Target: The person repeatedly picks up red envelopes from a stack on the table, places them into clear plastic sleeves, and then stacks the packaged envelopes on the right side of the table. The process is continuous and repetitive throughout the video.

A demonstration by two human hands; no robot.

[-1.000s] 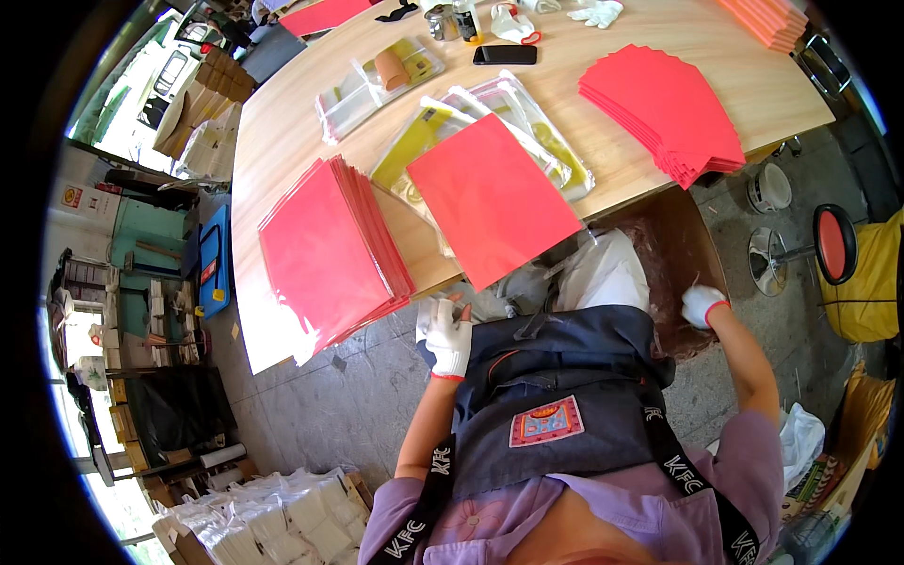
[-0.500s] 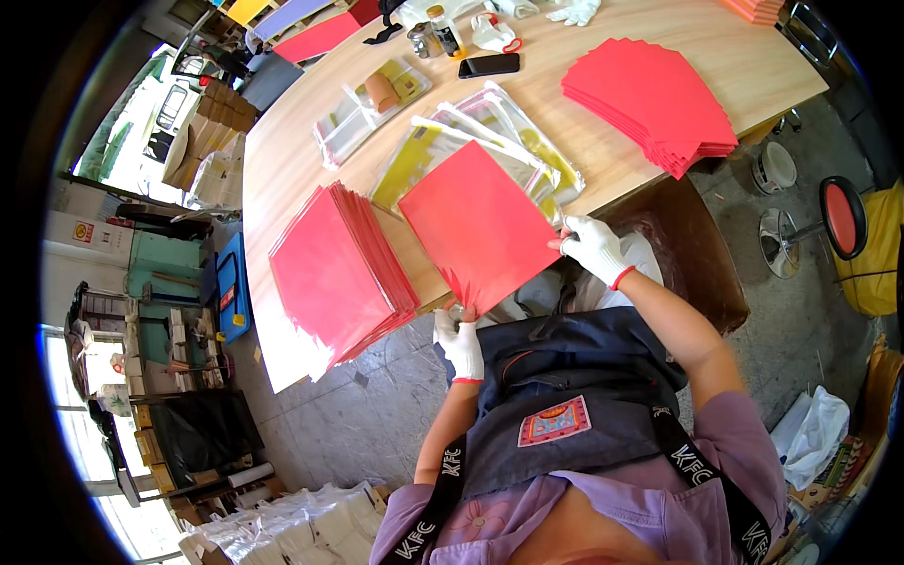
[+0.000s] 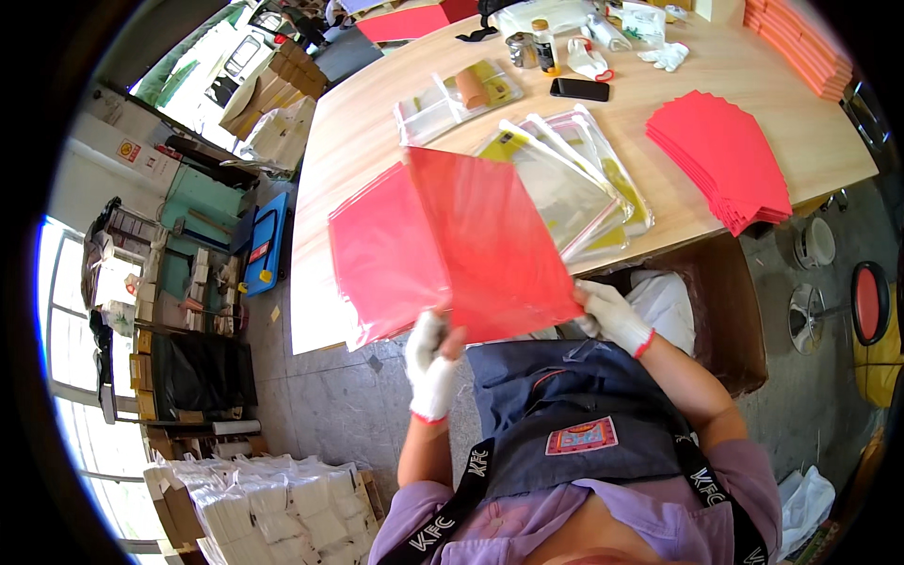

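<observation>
In both hands I hold a glossy red sheet (image 3: 504,245), apparently in a clear plastic sleeve, tilted up off the table. My left hand (image 3: 433,369), in a white glove with bare fingertips, is closed on its near left corner. My right hand (image 3: 614,318), gloved the same way, grips the near right corner. The sheet's left edge partly covers a stack of shiny red sleeved sheets (image 3: 381,254) at the table's near left. Just beyond the held sheet, fanned clear plastic sleeves (image 3: 565,184) with yellow-green parts lie on the table.
Plain red sheets (image 3: 720,160) are fanned out at the right. Farther back are a phone (image 3: 580,89), a bottle (image 3: 544,47), a white glove (image 3: 665,56) and more sleeves (image 3: 424,111) under a brown roll (image 3: 470,87). A brown box (image 3: 730,320) stands below the table's near edge.
The red sheet has moved left toward the stack and tilted up, both hands going with it. The whole view has shifted, so the table sits farther right in the picture.
</observation>
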